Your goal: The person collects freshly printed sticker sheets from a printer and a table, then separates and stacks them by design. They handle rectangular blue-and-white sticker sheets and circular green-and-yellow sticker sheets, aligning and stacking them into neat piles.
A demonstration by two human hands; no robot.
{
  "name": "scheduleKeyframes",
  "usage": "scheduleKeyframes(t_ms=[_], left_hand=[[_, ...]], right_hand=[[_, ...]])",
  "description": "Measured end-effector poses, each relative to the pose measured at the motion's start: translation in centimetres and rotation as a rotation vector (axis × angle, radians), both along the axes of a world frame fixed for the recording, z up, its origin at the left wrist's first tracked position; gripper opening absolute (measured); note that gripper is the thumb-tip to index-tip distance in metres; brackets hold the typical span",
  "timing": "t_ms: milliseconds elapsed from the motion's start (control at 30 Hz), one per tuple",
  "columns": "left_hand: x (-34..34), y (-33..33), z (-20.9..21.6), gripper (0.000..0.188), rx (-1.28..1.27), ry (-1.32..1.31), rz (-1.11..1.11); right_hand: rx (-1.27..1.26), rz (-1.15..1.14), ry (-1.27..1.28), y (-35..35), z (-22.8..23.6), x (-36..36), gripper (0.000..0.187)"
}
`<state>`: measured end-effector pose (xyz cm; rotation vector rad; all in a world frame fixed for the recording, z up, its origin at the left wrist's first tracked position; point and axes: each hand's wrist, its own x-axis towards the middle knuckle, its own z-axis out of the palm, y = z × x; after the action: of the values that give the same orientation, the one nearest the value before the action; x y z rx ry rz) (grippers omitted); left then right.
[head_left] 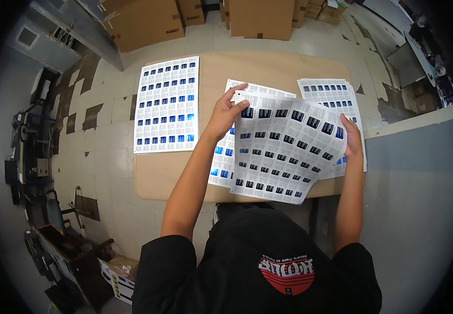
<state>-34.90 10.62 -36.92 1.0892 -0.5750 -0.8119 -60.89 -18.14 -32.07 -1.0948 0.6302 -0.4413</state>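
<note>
A large printed sheet (279, 144), white with rows of small dark-blue blocks, hangs bowed between my two hands, tilted above the table. My left hand (226, 112) pinches its upper left corner between thumb and fingers. At the sheet's right edge, my right hand (352, 137) grips it, with the fingers partly hidden behind the paper. Beneath the lifted sheet lies a middle stack of like sheets (220, 163), mostly covered. Another stack of printed sheets (166, 104) rests squared up at the table's left. A third, less even stack (328, 91) lies at the right, partly behind my right hand.
The stacks stand on a brown-covered table (218, 68) with rounded corners. Large cardboard boxes (262, 20) line the floor beyond it. A blue-grey half wall (415, 152) runs close on the right. Furniture and a dark wooden cabinet (69, 256) stand at the left.
</note>
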Motion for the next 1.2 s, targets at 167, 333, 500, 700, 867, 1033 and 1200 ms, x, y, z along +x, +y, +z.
scheduleKeyframes(t_ms=[167, 333, 500, 700, 867, 1033, 1200], left_hand=[[-1.3, 1.2, 2.8, 0.055, -0.060, 0.104, 0.151], [-1.1, 2.4, 5.1, 0.034, -0.106, 0.128, 0.157], [0.2, 4.5, 7.2, 0.026, 0.017, 0.005, 0.183], [0.3, 6.6, 9.5, 0.026, -0.070, 0.025, 0.189], [0.9, 7.0, 10.4, 0.025, -0.052, -0.033, 0.220], [-0.3, 9.4, 10.7, 0.046, 0.196, -0.018, 0.102], [-3.5, 11.1, 10.5, 0.064, 0.106, -0.172, 0.016]], right_hand=[[-0.215, -0.037, -0.062, 0.4, 0.7, -0.6, 0.041], [-0.346, -0.101, -0.166, 6.3, -0.3, -3.0, 0.064], [-0.417, -0.114, -0.284, 9.5, 1.7, -3.8, 0.078], [-0.403, -0.093, -0.284, 9.0, 4.9, -4.8, 0.035], [-0.279, -0.114, -0.347, 9.4, 5.6, -4.4, 0.030], [-0.178, -0.161, -0.307, 9.8, 6.4, -3.4, 0.024], [-0.157, -0.184, -0.231, 9.6, 6.7, -3.3, 0.023]])
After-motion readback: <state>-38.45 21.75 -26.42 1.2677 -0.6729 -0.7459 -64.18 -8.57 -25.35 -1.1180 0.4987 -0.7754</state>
